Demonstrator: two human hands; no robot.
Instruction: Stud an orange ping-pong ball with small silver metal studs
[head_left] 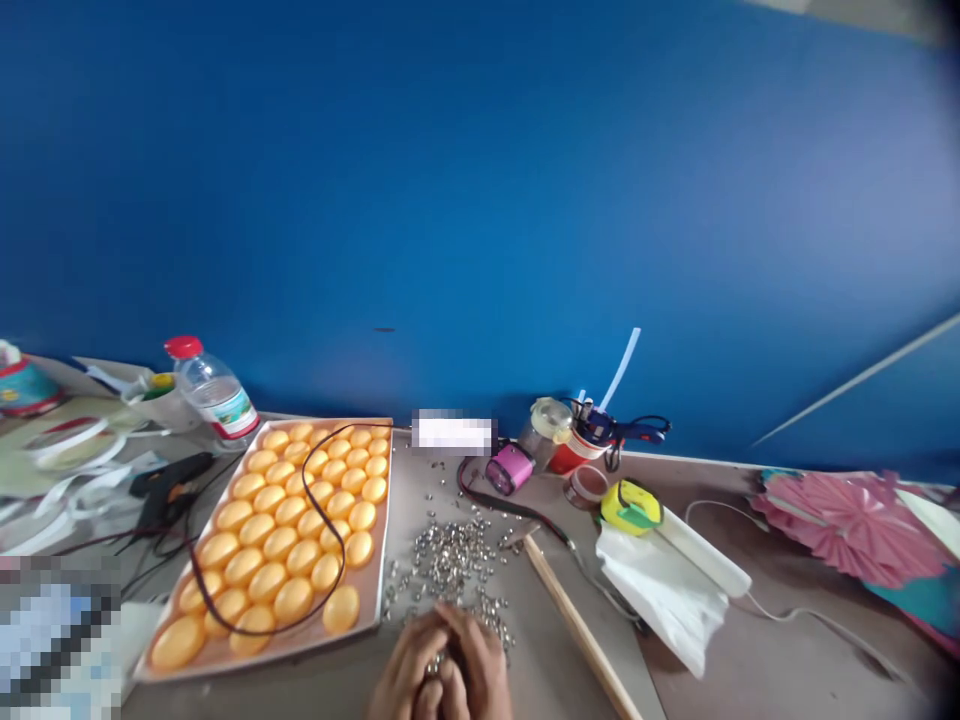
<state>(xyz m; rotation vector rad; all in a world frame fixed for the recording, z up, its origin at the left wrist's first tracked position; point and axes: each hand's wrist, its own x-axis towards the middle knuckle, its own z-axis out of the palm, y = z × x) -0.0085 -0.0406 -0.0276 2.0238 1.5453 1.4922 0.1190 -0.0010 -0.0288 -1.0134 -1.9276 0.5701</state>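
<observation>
My left hand [407,668] and my right hand [484,662] are together at the bottom centre, fingers curled inward and touching. A few small shiny silver metal pieces [436,662] show between them; which hand bears them is hard to tell. Just beyond my fingertips lies a loose spread of the same silver metal pieces [454,555], too small to name exactly. To the right of my right hand, a hammer [574,625] with a pale wooden handle lies with its head beside the spread.
On the left stands a tray of round orange domes [281,540], a black cable [334,525] looped over it. Behind it are a water bottle [217,395] and a glue gun [172,480]. Rightward lie a pink cylinder [511,468], jar [546,430], yellow tape measure [630,508], white sheet [664,590] and pink pleated paper [855,520].
</observation>
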